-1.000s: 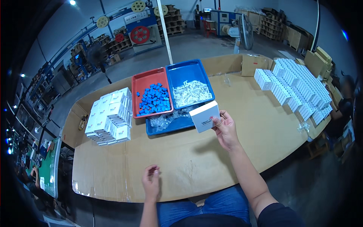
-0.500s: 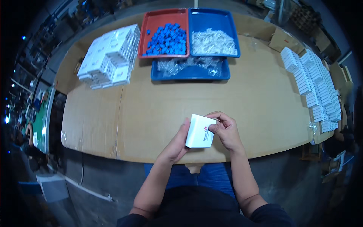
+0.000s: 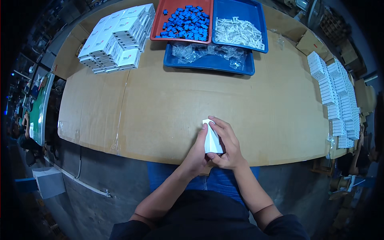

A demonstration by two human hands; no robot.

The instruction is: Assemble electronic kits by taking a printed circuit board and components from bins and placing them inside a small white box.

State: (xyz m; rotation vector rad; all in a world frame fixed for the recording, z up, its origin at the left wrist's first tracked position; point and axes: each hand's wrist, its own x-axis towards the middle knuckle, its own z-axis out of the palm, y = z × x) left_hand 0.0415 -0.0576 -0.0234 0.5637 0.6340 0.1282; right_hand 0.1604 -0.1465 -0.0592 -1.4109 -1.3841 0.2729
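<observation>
A small white cardboard box (image 3: pixel 211 140) is held between both hands above the near edge of the table. My left hand (image 3: pixel 197 153) grips its left side, thumb lying along the upper edge. Wrapped round the right side, my right hand (image 3: pixel 228 146) has its fingers at the far end and its thumb at the near end. A narrow white face of the box points up; its broad sides are mostly covered by my fingers. Whether anything is inside cannot be seen.
White boxes (image 3: pixel 105 42) are stacked at the back left. A red tray (image 3: pixel 160 20) holds blue parts, a blue tray (image 3: pixel 239 8) white pieces; a lower blue tray (image 3: pixel 208 69) holds clear plastic bags. Rows of small white boxes (image 3: pixel 332 94) line the right. Cardboard (image 3: pixel 168 108) covers the table.
The box has turned so its printed broad face no longer shows and a narrow side points up. My right hand has moved from the top face to wrap the right side. The view has shifted.
</observation>
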